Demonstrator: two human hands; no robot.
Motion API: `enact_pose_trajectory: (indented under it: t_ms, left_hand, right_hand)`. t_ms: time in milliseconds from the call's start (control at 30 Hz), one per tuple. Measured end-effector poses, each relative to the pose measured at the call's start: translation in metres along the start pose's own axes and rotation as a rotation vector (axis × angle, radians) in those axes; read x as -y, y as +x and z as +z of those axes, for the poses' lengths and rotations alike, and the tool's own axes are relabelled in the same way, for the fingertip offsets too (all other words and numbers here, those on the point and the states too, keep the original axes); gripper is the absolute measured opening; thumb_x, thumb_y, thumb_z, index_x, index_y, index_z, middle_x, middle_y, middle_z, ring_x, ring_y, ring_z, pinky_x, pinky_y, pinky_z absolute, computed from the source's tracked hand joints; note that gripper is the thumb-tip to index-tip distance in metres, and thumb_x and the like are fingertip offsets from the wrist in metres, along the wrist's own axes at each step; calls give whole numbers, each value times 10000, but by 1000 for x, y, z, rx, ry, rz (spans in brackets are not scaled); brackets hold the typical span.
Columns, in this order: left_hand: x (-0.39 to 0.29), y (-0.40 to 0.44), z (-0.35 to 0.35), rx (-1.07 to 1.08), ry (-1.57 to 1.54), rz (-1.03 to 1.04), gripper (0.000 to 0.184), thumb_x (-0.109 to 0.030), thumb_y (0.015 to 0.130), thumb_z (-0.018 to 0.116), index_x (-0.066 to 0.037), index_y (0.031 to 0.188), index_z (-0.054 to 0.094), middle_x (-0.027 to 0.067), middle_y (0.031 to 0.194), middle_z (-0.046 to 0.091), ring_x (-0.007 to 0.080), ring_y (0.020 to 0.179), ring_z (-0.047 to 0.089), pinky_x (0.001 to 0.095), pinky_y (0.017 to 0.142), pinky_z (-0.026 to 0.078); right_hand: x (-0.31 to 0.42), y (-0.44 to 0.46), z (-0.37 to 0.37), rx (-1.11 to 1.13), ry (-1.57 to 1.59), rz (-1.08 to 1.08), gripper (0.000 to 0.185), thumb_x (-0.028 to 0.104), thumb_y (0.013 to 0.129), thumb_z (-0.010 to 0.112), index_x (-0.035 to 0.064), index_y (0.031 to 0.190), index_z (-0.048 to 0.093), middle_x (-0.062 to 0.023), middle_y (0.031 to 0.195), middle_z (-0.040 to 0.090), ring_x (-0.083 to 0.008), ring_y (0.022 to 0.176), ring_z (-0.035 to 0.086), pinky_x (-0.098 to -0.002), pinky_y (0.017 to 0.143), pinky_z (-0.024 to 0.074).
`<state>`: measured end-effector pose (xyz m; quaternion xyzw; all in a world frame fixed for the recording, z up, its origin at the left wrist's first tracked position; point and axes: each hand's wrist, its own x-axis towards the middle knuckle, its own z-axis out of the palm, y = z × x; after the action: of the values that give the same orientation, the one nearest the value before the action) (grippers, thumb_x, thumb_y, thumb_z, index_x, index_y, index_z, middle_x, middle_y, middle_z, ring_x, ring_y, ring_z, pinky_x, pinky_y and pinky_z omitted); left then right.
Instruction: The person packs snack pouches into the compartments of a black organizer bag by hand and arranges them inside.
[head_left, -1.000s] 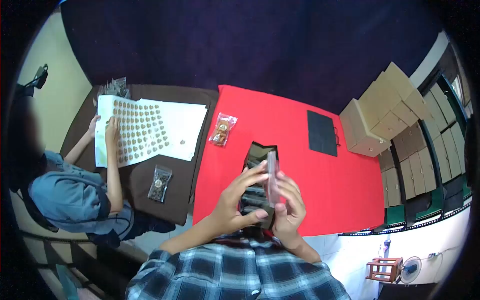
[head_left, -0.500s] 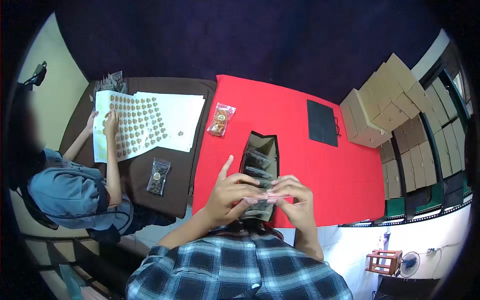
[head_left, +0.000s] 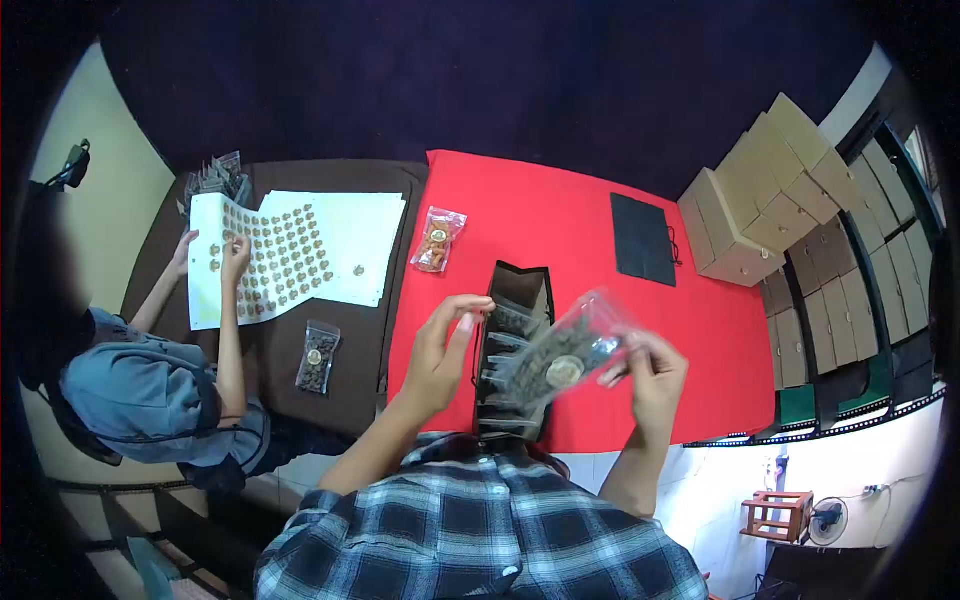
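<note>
My right hand (head_left: 652, 378) pinches one end of a clear plastic pouch (head_left: 540, 378) with dark pieces inside and a round pale label. The pouch is held tilted over the open dark box (head_left: 517, 275) in front of me. Several similar pouches (head_left: 507, 342) stand upright in a row inside the box, partly hidden by the held one. Along the box's left side is my left hand (head_left: 437, 352), its fingers stretched out and thumb apart, fingertips at the rim. Whether they touch the rim I cannot tell.
A pouch of orange pieces (head_left: 437, 240) and a black flat sheet (head_left: 644, 238) lie on the red cloth (head_left: 560, 228). Cardboard boxes (head_left: 745, 230) stand at right. At left, a person (head_left: 150, 385) handles a sticker sheet (head_left: 265, 258) beside a dark pouch (head_left: 317, 357).
My hands were together over the box and have moved apart. The pouch, earlier seen edge-on, is now turned to show its label, in my right hand alone.
</note>
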<state>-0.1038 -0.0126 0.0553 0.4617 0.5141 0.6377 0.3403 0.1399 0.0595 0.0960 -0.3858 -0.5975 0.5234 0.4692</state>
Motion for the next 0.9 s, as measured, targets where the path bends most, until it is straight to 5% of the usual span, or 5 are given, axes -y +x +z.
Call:
enact_pose_trajectory:
  t_ms: [167,400,700,833,900]
  left_hand:
    - [40,5,15,181,657,295,200,-138,929,483,-74,1039,636,149,1243,570,370,1201,487,518,1079,296]
    - [74,21,53,559,939,178,411,-341,965,476,32,1045,631,301,1273,490,463,1308,359,513,1121,259]
    - [124,21,52,553,1165,173,461,-382,945,512,16,1158,603,261,1332,447,462,1332,332,514,1131,249]
    - [111,8,57,611,1214,160,494,-388,940,511,34,1184,586,261,1404,398,453,1345,320,499,1140,238]
    - [110,-1,62,622,1259,167,536,-392,936,512,50,1239,547,259,1395,406,444,1344,325,494,1146,227]
  right_hand:
    - [-13,21,-3,-394,33,-169,239,139,963,576,-67,1075,620,-129,855,657,-196,600,668,-273,531,541]
    - [-50,44,17,-226,105,-82,235,95,963,563,-76,1107,635,-128,967,639,-198,700,686,-272,600,569]
    - [-83,68,41,-76,-4,-126,190,65,957,561,-51,1065,667,-111,984,640,-166,795,673,-263,696,568]
    - [-113,77,46,27,-358,-176,194,29,884,603,-22,1054,681,-150,958,668,-209,814,683,-302,706,553]
    - [-127,79,51,104,-488,-127,175,65,865,590,-18,986,684,-201,924,670,-318,817,675,-379,721,545]
